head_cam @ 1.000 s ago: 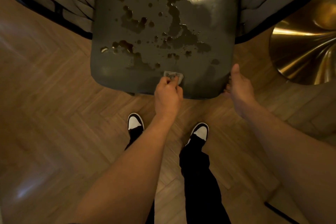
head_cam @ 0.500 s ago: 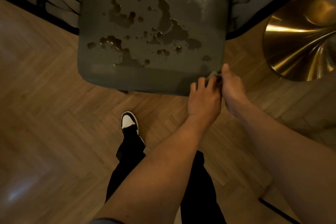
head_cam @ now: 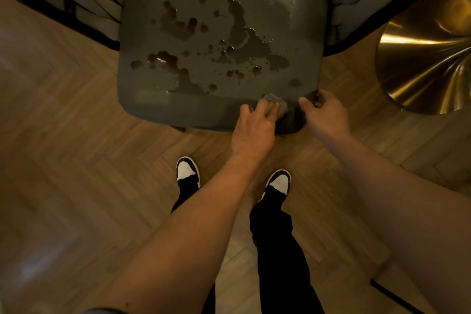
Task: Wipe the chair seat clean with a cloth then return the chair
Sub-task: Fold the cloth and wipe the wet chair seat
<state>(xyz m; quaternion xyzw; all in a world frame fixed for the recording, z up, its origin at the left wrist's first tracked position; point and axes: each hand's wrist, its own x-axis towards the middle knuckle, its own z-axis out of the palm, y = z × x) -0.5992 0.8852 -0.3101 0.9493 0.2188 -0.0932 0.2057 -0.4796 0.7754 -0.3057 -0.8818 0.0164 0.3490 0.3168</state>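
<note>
The dark grey chair seat fills the top middle, spotted with dark wet stains and splashes across its centre. A small grey cloth lies on the seat's front edge, right of centre. My left hand presses down on the cloth with its fingers over it. My right hand grips the seat's front right corner, thumb on top. The chair's ribbed padded back and arms curve around both sides.
A shiny brass table base stands on the floor to the right of the chair. Herringbone wood floor lies all around. My two black-and-white shoes stand just in front of the seat.
My left hand took the cloth from the seat's front middle to its right corner, then back a little left onto the front edge. My right hand stayed at the corner.
</note>
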